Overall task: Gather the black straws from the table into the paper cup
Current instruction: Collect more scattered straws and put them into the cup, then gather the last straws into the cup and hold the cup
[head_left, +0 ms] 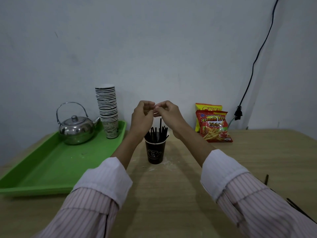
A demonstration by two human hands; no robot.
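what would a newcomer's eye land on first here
The left hand and right hand meet fingertip to fingertip above a black paper cup bristling with black straws at table centre. On the left, a bright green tray carries a shiny kettle and a tall cup stack; red snack bags lean at right.

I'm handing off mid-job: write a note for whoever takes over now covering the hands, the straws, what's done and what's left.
Left hand and right hand: raised over the cup, fingers curled, fingertips meeting. I cannot tell whether they pinch anything.
Black paper cup: upright on the light wooden table.
Done: a bunch of thin black straws stands in the cup.
Left: loose black straws lie on the table beside the right sleeve.
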